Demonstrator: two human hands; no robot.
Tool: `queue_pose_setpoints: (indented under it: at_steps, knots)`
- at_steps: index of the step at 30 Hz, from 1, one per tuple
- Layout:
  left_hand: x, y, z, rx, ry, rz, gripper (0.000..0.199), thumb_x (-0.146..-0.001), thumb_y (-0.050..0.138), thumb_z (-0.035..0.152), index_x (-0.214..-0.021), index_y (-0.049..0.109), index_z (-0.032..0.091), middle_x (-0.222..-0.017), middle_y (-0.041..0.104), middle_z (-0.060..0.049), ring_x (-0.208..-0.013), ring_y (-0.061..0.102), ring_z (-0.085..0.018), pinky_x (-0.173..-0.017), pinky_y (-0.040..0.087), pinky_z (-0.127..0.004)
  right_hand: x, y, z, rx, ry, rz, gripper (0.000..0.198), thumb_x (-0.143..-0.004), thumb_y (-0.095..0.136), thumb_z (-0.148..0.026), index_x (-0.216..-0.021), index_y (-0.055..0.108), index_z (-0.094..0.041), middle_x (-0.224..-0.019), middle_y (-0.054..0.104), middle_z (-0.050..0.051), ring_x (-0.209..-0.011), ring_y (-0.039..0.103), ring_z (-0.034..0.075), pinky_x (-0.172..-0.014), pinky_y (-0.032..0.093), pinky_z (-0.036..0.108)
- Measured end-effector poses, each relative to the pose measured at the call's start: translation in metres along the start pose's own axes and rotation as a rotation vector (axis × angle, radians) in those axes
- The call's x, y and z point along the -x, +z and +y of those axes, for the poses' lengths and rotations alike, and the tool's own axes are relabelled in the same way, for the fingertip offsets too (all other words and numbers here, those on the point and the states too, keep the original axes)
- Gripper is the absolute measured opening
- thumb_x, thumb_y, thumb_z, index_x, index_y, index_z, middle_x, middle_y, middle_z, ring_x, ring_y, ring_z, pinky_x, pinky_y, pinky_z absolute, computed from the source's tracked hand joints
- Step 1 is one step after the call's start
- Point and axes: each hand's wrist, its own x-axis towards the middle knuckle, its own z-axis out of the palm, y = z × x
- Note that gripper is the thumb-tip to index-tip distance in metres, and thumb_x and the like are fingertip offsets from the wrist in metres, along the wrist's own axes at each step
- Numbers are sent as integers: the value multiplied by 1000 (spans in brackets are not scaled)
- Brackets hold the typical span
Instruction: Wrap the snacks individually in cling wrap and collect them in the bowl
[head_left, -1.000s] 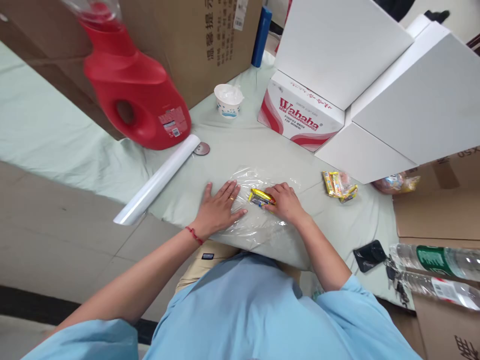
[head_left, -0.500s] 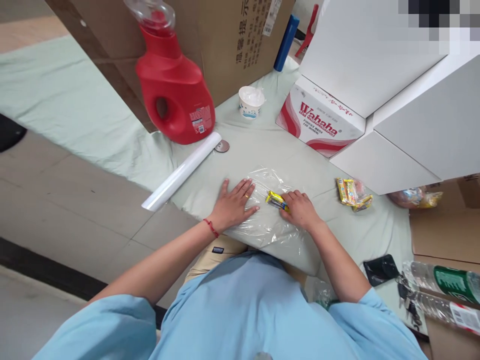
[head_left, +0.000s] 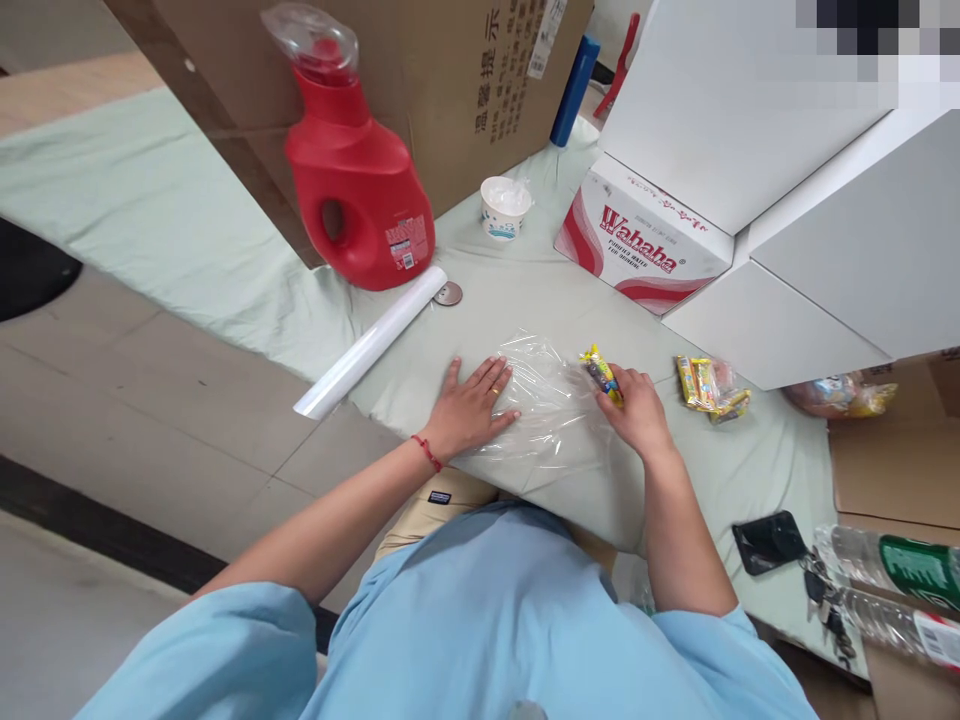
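A sheet of clear plastic film (head_left: pixel 551 405) lies wrinkled on the pale green cloth in front of me. My left hand (head_left: pixel 474 408) rests flat on its left edge, fingers spread. At the right side of the film, my right hand (head_left: pixel 636 405) is closed around a small yellow-wrapped snack (head_left: pixel 598 370); the upper end of the wrapper sticks out past the fingers, and the rest is hidden. Several similar yellow snack packs (head_left: pixel 705 385) lie farther right on the cloth.
A white roll (head_left: pixel 375 340) lies at the left beside a round metal disc (head_left: pixel 448 293). Behind stand a red detergent bottle (head_left: pixel 367 190), a paper cup (head_left: pixel 504 210) and a Wahaha carton (head_left: pixel 637 240). A black phone-like item (head_left: pixel 769 542), keys (head_left: pixel 829 605) and plastic bottles (head_left: pixel 900 565) are at the lower right.
My right hand has moved right with the yellow snack, from over the middle of the film to its right edge. My left hand stays flat in place.
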Motion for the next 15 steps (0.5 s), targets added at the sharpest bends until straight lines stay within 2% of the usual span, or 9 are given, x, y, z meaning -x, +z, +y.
queue_pose_setpoints:
  at_steps: [4, 6, 8, 9, 11, 13, 15]
  knots:
    - [0, 1, 0, -7, -10, 6, 77, -105, 43, 63, -169, 31, 23, -175, 33, -15, -161, 34, -34, -131, 2, -68, 21, 0, 32, -61, 249, -83, 30, -90, 60, -38, -113, 74, -23, -96, 74, 9, -86, 65, 27, -72, 46, 32]
    - [0, 1, 0, -6, -12, 4, 77, -105, 43, 63, -169, 31, 24, -175, 32, -15, -161, 34, -33, -132, 1, -68, 40, 0, 48, -125, 372, -60, 31, -89, 58, -41, -109, 72, -22, -92, 74, 8, -83, 67, 26, -72, 47, 33]
    - [0, 0, 0, -1, -10, -2, 76, -105, 43, 63, -169, 32, 24, -175, 31, -14, -162, 33, -33, -132, -1, -68, 64, 1, 54, -181, 419, 14, 38, -90, 56, -46, -114, 69, -19, -94, 74, 11, -86, 68, 27, -75, 51, 36]
    - [0, 0, 1, 1, -8, -4, 76, -105, 43, 62, -169, 32, 24, -175, 31, -14, -162, 32, -33, -132, -2, -68, 77, 2, 52, -212, 394, 39, 42, -91, 55, -47, -117, 67, -18, -97, 74, 12, -89, 69, 28, -78, 54, 38]
    - [0, 0, 1, 4, -7, -6, 76, -105, 43, 62, -170, 31, 24, -176, 31, -14, -162, 32, -34, -131, -2, -68, 102, 4, 39, -287, 242, 18, 44, -93, 54, -47, -126, 63, -19, -110, 74, 14, -102, 71, 29, -89, 57, 42]
    - [0, 0, 1, 3, -7, -4, 77, -105, 42, 62, -170, 30, 23, -176, 31, -15, -162, 31, -35, -131, -1, -69, 124, 7, 21, -351, 37, -103, 44, -95, 55, -42, -134, 61, -23, -134, 70, 16, -123, 68, 29, -101, 56, 44]
    - [0, 1, 0, 2, -6, 0, 78, -105, 42, 62, -170, 29, 21, -176, 30, -16, -162, 31, -36, -131, -1, -70, 142, 12, 4, -384, -101, -272, 45, -95, 57, -35, -139, 60, -26, -157, 57, 13, -139, 61, 28, -109, 55, 43]
